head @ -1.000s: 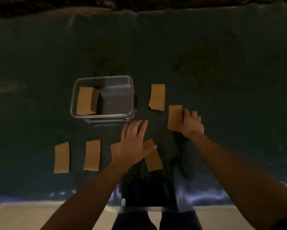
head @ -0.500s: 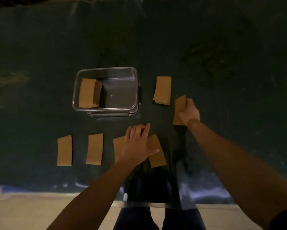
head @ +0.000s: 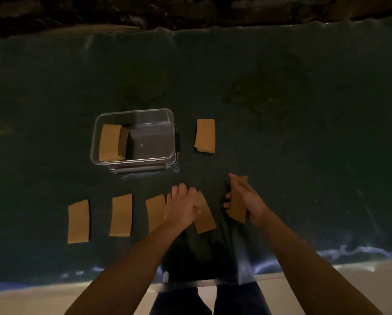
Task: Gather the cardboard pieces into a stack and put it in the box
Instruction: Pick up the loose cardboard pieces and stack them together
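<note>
Cardboard pieces (head: 78, 221) – five lying loose, one clamped in right-hand fingers (head: 227, 197) (left hand (head: 181, 206) pressing flat).

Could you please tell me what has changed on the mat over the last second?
The right hand lifted the cardboard piece it had been pressing flat and carried it toward the person. The left hand stayed on the angled piece. The box and the other pieces kept their places.
</note>
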Tool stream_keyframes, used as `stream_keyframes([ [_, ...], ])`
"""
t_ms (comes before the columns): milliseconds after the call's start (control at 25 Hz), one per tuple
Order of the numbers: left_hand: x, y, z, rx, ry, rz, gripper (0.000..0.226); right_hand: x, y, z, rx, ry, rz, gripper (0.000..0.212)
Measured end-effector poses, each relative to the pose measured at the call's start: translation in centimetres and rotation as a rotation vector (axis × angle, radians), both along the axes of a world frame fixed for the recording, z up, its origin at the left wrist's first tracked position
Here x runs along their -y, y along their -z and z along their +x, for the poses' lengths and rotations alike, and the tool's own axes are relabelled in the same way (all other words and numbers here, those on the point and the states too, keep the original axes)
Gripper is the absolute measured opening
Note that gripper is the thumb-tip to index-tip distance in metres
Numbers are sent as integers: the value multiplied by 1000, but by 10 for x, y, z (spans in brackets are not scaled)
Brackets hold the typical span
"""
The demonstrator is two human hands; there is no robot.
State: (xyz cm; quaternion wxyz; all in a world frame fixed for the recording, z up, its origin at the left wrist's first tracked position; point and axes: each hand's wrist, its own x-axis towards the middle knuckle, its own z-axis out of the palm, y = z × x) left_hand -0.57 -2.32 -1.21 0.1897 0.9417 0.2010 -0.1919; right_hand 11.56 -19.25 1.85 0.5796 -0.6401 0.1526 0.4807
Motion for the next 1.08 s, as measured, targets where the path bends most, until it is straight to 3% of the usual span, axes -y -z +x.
stream_keyframes([
  [160, -17, -13, -2, 0, -100, -488, 7, 2, -6, -12, 22, -116, -43, 42],
  [280, -29, -37, -4, -23, -194, -831, 13, -6, -10, -27, -9, -242, -52, 49],
  [360, -29, -47, -6, 21, -179, -880, 15, -18, -16, -41, -93, -269, -38, 54],
  [480, -29, -43, -15, 154, -219, -838, 14, -40, -17, -61, -148, -274, 13, 59],
  [600, -29, -40, -30, 216, -389, -860, 7, -59, -13, -77, -178, -248, 119, 67],
  [720, -40, -31, -44, 319, -383, -645, 27, -73, -7, -88, -163, -194, 97, 66],
  [800, -60, -22, -54, 222, -313, -369, 57, -77, -3, -92, -177, -125, 78, 62],
  [920, -78, -12, -72, -74, -109, -33, 93, -74, -1, -91, -150, -27, 50, 48],
  [1000, -77, -6, -80, -129, -44, 33, 101, -71, 2, -91, -134, 13, 65, 43],
  [1080, -74, 0, -82, -124, -54, 43, 96, -68, 5, -93, -132, 33, 86, 43],
])
